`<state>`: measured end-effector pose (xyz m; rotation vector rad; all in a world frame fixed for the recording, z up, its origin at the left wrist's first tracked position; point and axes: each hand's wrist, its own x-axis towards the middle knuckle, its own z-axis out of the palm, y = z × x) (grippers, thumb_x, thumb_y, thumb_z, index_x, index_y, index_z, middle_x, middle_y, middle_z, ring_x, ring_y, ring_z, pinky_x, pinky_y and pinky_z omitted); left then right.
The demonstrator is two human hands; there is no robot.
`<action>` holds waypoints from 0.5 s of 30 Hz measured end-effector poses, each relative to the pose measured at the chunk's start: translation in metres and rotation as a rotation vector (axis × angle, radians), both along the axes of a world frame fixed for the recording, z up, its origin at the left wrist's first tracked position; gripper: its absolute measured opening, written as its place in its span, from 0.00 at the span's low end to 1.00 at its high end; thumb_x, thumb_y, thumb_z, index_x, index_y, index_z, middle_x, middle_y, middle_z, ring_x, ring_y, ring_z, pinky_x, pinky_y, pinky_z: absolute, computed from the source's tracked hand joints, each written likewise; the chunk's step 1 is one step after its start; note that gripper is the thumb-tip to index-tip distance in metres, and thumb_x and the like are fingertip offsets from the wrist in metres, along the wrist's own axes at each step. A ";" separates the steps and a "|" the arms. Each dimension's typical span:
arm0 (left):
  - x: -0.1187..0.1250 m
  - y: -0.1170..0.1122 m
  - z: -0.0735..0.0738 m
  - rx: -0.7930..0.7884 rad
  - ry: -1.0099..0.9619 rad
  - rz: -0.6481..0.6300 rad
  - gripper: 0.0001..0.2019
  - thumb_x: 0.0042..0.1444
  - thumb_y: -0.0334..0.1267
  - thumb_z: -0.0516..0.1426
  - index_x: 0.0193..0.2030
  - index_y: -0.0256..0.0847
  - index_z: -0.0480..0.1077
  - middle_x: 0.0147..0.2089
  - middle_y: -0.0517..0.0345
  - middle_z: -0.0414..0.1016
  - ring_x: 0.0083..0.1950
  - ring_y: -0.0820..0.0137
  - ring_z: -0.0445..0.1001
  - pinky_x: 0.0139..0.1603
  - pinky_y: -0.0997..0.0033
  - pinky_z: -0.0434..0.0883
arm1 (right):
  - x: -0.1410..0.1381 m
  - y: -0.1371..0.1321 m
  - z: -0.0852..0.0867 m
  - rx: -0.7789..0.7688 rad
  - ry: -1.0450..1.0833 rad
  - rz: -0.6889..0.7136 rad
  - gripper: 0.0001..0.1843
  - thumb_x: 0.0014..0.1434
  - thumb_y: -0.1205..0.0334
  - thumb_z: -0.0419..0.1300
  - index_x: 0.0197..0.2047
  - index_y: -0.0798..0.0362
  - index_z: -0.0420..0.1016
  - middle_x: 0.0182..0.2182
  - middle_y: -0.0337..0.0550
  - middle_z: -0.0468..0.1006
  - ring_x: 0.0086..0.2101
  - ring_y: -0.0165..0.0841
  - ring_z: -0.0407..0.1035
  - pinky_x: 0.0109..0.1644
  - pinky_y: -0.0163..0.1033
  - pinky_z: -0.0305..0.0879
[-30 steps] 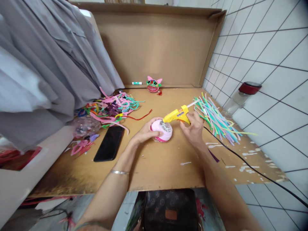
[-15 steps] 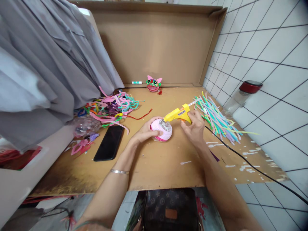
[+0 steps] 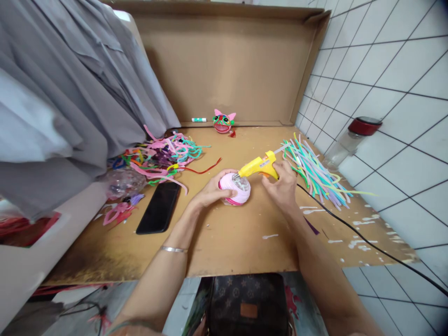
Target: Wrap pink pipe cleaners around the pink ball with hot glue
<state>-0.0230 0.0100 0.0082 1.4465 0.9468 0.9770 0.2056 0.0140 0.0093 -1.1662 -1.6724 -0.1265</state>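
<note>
My left hand is wrapped round a pink ball-shaped craft piece resting on the cardboard sheet. My right hand grips a yellow glue gun, its nozzle touching the top of the pink ball. A black cord runs from the gun off to the right.
A pile of pastel pipe cleaners lies right of the gun, a tangle of coloured ones to the left. A black phone lies by my left arm. A finished pink figure, a glue stick, a red-lidded jar, grey cloth.
The glue gun's nozzle has shifted slightly left over the top of the pink ball. Both hands keep their hold.
</note>
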 end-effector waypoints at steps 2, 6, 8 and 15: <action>0.000 0.000 -0.001 -0.004 0.001 0.008 0.37 0.34 0.39 0.68 0.56 0.37 0.66 0.47 0.53 0.75 0.44 0.66 0.72 0.46 0.69 0.71 | 0.000 0.003 0.000 -0.040 0.052 -0.006 0.06 0.51 0.59 0.60 0.34 0.50 0.73 0.33 0.42 0.71 0.36 0.39 0.67 0.41 0.44 0.67; 0.000 0.001 -0.003 -0.004 0.004 0.010 0.37 0.34 0.39 0.68 0.55 0.37 0.66 0.47 0.52 0.75 0.44 0.66 0.73 0.47 0.69 0.71 | 0.004 0.010 -0.002 -0.155 0.133 -0.023 0.10 0.49 0.53 0.62 0.28 0.50 0.69 0.28 0.39 0.69 0.32 0.36 0.65 0.38 0.42 0.65; 0.000 0.001 -0.004 -0.004 0.004 0.005 0.38 0.34 0.39 0.68 0.56 0.37 0.66 0.48 0.52 0.75 0.45 0.65 0.73 0.48 0.68 0.71 | 0.008 0.016 -0.006 -0.216 0.174 -0.059 0.13 0.47 0.50 0.62 0.27 0.50 0.67 0.27 0.39 0.69 0.31 0.36 0.64 0.39 0.43 0.64; 0.001 0.001 -0.001 -0.002 0.012 -0.009 0.38 0.33 0.40 0.69 0.56 0.37 0.65 0.50 0.50 0.75 0.46 0.64 0.74 0.50 0.66 0.72 | 0.029 0.039 -0.035 -0.239 0.349 -0.386 0.26 0.42 0.48 0.66 0.41 0.52 0.67 0.33 0.44 0.75 0.33 0.39 0.68 0.39 0.43 0.65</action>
